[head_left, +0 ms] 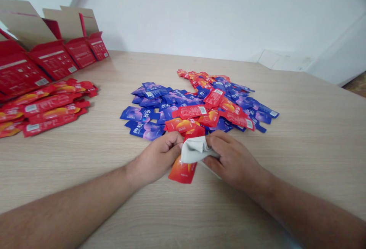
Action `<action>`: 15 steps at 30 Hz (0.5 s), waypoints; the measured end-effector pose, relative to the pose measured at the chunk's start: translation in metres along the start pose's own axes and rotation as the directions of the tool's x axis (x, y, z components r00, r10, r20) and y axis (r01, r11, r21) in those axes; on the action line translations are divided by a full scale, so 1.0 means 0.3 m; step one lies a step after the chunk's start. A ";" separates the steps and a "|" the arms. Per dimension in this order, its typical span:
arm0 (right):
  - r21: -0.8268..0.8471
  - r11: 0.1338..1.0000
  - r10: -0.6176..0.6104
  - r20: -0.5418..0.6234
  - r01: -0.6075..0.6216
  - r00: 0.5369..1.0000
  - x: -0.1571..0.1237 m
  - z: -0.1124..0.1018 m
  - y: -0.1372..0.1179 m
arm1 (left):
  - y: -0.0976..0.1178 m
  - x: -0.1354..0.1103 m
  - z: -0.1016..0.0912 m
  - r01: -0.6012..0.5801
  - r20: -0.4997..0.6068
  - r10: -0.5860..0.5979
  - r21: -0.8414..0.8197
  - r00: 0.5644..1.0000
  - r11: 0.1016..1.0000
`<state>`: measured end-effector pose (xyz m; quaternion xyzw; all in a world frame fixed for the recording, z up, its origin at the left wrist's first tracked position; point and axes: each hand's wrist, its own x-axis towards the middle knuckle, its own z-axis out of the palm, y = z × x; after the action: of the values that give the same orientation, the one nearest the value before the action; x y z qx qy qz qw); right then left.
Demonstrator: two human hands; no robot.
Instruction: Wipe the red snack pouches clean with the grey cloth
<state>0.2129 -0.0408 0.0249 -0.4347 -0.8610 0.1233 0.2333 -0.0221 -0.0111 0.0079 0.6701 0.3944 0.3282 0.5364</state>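
Our left hand (156, 157) and right hand (233, 161) can pass over the wooden tabletop (303, 142) toward the right and near us. Straight ahead, the heap of blue and red sachets (194, 106) stands in the way; further left, a pile of red sachets (48, 108) and the red cartons (51, 56) block the path.

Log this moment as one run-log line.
left hand: red sachet | right hand: grey cloth over it | table: blue and red sachets piled
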 end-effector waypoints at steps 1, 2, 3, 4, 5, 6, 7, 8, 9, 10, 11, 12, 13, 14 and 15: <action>0.003 1.000 0.002 -0.006 -0.002 1.000 0.001 -0.001 0.002 | -0.001 0.000 0.000 0.002 0.001 -0.002 0.002 1.000 1.000; 0.005 1.000 -0.015 0.005 0.015 1.000 0.002 -0.001 0.002 | -0.001 0.001 -0.001 0.001 0.003 -0.001 0.005 1.000 1.000; 0.009 0.999 -0.047 0.031 0.047 0.998 0.002 -0.001 0.000 | -0.001 0.001 -0.001 -0.002 0.007 0.002 0.008 1.000 1.000; 0.013 0.996 -0.086 0.061 0.085 0.994 0.001 -0.001 -0.004 | -0.001 0.001 -0.001 -0.003 0.010 0.003 0.010 1.000 1.000; 0.014 0.993 -0.116 0.084 0.115 0.990 -0.001 0.000 -0.007 | -0.001 0.001 -0.001 -0.004 0.012 0.004 0.007 1.000 1.000; 0.012 0.992 -0.128 0.096 0.127 0.987 -0.002 0.001 -0.010 | -0.001 0.001 0.000 -0.005 0.011 0.005 0.000 1.000 1.000; 0.009 0.993 -0.119 0.089 0.119 0.989 -0.003 0.001 -0.010 | -0.001 0.001 0.000 -0.004 0.011 0.004 -0.007 1.000 1.000; 0.005 0.996 -0.090 0.069 0.090 0.994 -0.003 0.001 -0.008 | -0.002 0.000 0.001 0.000 0.009 0.000 -0.011 1.000 1.000; -0.001 0.999 -0.050 0.038 0.050 0.998 -0.002 0.001 -0.005 | -0.002 -0.001 0.001 0.004 0.007 -0.003 -0.011 1.000 1.000; -0.006 1.000 -0.011 0.010 0.011 1.000 -0.001 0.001 -0.001 | -0.002 -0.001 0.002 0.007 0.003 -0.007 -0.005 1.000 1.000; -0.007 1.000 0.012 -0.009 -0.012 1.000 0.000 0.001 0.001 | -0.002 -0.002 0.002 0.010 -0.001 -0.010 0.003 1.000 1.000; -0.007 1.000 0.015 -0.011 -0.015 1.000 0.001 0.000 0.003 | -0.001 -0.003 0.002 0.012 -0.003 -0.012 0.010 1.000 1.000; -0.005 1.000 -0.004 0.005 0.004 1.000 0.002 0.000 0.002 | 0.001 -0.003 0.002 0.012 -0.004 -0.012 0.012 1.000 1.000; 0.000 0.999 -0.040 0.035 0.040 0.999 0.002 -0.001 -0.001 | 0.003 -0.003 0.002 0.012 -0.002 -0.012 0.010 1.000 1.000; 0.007 0.997 -0.081 0.070 0.080 0.994 0.002 -0.001 -0.005 | 0.005 -0.004 0.002 0.012 0.002 -0.012 0.008 1.000 1.000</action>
<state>0.2118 -0.0412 0.0260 -0.3946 -0.8852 0.1307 0.2088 -0.0218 -0.0126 0.0092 0.6700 0.3992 0.3228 0.5362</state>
